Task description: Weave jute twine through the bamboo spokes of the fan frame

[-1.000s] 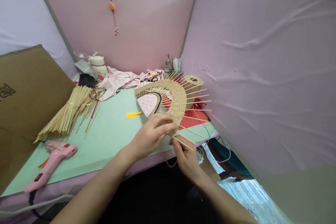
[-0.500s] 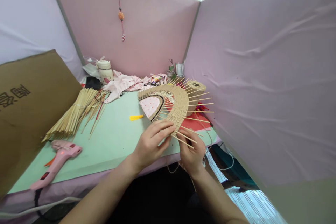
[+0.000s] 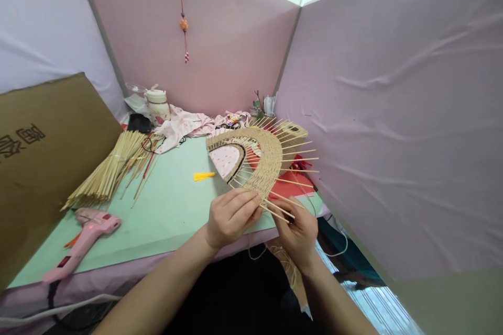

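Observation:
A half-round woven fan piece of tan cord on radiating bamboo sticks is held above the table's near right corner. A pink dotted fabric centre shows inside it. My left hand grips its lower edge, fingers curled round the weave. Just right of it, my right hand is closed on the lowest protruding sticks and a loose tan cord that hangs below the table edge.
On the mint-green table lie a pink glue gun, a bundle of bamboo sticks, a yellow tassel, pink cloth, a cream jar, a cord spool. A cardboard sheet leans left. Pink partitions enclose.
Both hands have drawn a little nearer and lower with the fan piece. My right hand has shifted right and closed round the lower sticks. The view has tilted slightly.

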{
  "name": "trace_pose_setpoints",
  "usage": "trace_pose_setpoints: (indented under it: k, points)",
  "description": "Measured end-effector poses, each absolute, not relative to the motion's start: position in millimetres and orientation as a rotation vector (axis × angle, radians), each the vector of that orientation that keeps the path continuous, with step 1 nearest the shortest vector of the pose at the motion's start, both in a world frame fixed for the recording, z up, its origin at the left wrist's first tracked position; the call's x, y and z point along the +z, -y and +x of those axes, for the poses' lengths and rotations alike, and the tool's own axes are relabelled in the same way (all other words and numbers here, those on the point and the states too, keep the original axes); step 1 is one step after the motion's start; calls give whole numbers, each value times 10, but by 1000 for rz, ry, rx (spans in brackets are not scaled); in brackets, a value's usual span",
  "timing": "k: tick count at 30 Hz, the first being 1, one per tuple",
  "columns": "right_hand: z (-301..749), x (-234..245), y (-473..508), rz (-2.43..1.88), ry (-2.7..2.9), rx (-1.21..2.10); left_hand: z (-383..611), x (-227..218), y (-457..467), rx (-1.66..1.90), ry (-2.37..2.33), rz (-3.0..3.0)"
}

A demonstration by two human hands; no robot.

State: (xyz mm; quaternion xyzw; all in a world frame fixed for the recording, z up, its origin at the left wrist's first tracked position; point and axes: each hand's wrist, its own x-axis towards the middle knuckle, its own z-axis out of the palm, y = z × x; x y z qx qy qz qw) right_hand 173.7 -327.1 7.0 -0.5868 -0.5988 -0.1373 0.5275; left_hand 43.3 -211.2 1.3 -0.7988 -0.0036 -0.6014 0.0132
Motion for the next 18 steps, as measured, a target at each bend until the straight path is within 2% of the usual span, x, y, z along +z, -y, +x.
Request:
trace_pose_setpoints:
  k: [6, 9, 18]
  points:
    - [1874, 363, 3653, -1467, 1585, -55, 427, -3, 2095, -1908, 19, -2463]
    - [1828, 425, 3773, -1399, 1560, -22, 424, -22, 2100, -1902, 11, -2476]
    - [1720, 353, 3671, -1275, 1509, -493, 393, -60, 2111, -1893, 10, -2503]
